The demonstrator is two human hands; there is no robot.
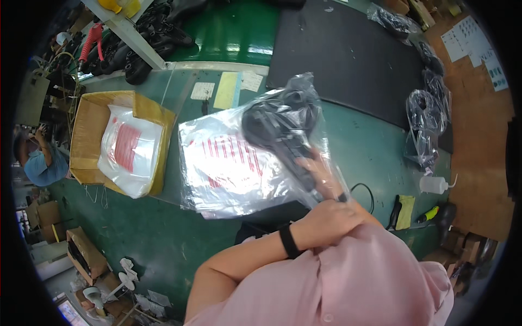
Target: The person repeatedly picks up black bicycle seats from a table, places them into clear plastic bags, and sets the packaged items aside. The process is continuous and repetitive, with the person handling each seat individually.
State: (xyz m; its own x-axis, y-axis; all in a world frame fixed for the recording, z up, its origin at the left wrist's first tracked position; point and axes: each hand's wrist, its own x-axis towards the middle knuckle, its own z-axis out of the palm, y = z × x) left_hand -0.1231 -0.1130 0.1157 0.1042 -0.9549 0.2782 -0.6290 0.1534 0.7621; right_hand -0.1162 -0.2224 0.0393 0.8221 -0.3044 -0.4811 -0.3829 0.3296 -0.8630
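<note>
A black bicycle saddle (283,122) sits inside a clear plastic bag (302,84), its wide end up and its narrow end toward me. My right hand (321,176) grips the narrow end, seen partly through the film and a little blurred. Across my right wrist lies my left hand (340,213), a black band on its wrist. Its fingers are curled in; whether they pinch the bag's edge is hidden. Beneath the saddle's left side is a stack of clear bags (217,163) with red printing.
On the left stands a cardboard box (87,144) holding more printed bags. A black mat (348,60) covers the far bench. Bagged saddles (424,125) line the right side, near a white squeeze bottle (433,185). Bare saddles pile up far left. A person (43,160) is at far left.
</note>
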